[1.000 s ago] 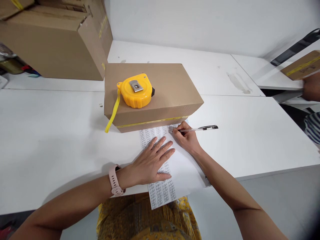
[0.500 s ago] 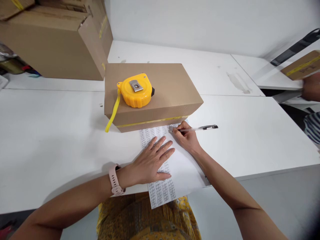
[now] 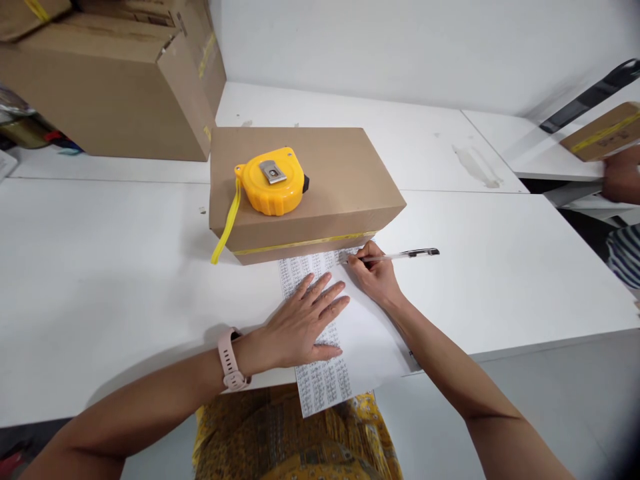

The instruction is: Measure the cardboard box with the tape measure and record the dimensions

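A sheet of paper lies on the white table, its left part covered in columns of handwriting and its right part blank. My left hand rests flat on the sheet with fingers spread. Between the pinched fingers of my right hand is a pen, its tip close to the upper part of the writing. Just beyond the hands sits a closed cardboard box, which covers the paper's top edge. On the box lies a yellow tape measure with a yellow wrist strap.
Large cardboard boxes stand at the back left. A person's hand holds a small taped box at the far right, near a black strip-like object. The white table has its front edge near my body.
My right hand and the pen have shifted very slightly to the right over the paper. My left hand stays in place. At far right, the small taped box has moved slightly.
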The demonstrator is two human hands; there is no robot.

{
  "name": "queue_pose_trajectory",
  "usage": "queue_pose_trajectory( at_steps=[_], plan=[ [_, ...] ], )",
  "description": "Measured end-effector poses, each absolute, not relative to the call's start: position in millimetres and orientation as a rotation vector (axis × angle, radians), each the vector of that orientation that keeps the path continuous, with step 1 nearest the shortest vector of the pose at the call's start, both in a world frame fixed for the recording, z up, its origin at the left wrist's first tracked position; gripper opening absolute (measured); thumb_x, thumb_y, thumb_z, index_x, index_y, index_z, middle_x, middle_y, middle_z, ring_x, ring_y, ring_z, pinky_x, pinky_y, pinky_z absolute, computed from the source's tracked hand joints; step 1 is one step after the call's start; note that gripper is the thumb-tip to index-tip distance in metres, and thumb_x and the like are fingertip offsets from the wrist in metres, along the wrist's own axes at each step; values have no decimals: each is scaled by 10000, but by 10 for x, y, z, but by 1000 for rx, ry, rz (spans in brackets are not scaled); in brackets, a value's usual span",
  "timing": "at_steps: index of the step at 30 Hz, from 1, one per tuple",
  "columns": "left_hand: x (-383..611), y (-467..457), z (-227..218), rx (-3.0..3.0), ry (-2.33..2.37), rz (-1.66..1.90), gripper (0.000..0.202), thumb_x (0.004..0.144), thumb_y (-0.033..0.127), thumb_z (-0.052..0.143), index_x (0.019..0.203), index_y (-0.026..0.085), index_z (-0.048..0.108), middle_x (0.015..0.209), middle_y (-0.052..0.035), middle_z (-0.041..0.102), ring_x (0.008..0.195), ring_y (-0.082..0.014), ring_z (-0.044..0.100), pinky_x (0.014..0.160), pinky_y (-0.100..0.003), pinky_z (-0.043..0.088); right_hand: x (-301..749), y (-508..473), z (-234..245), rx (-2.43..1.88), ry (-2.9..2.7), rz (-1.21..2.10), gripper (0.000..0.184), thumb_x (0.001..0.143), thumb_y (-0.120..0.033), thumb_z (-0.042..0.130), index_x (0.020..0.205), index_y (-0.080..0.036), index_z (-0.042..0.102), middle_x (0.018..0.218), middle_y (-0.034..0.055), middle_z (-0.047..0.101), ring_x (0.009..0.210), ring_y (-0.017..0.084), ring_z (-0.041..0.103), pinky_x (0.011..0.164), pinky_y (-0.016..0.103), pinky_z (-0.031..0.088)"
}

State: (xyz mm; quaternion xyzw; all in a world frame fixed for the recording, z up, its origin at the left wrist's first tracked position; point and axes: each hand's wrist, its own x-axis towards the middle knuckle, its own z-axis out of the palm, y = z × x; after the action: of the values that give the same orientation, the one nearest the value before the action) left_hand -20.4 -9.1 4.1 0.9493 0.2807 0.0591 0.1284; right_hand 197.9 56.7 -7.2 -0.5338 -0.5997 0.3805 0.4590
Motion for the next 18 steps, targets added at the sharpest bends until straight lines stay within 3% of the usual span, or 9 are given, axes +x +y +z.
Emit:
queue_pose_trajectory(
  at_steps=[18],
  plan=[
    [-198, -89, 40, 2769, 818, 168, 830, 970, 693, 464, 1569, 131, 341, 1696, -148, 222, 1579, -383, 67, 1266, -564, 20, 1985, 570, -76, -1326, -1533, 897, 233, 838, -312, 653, 715, -238, 469, 607, -56, 427, 565, 112, 364, 527, 273, 315]
  ],
)
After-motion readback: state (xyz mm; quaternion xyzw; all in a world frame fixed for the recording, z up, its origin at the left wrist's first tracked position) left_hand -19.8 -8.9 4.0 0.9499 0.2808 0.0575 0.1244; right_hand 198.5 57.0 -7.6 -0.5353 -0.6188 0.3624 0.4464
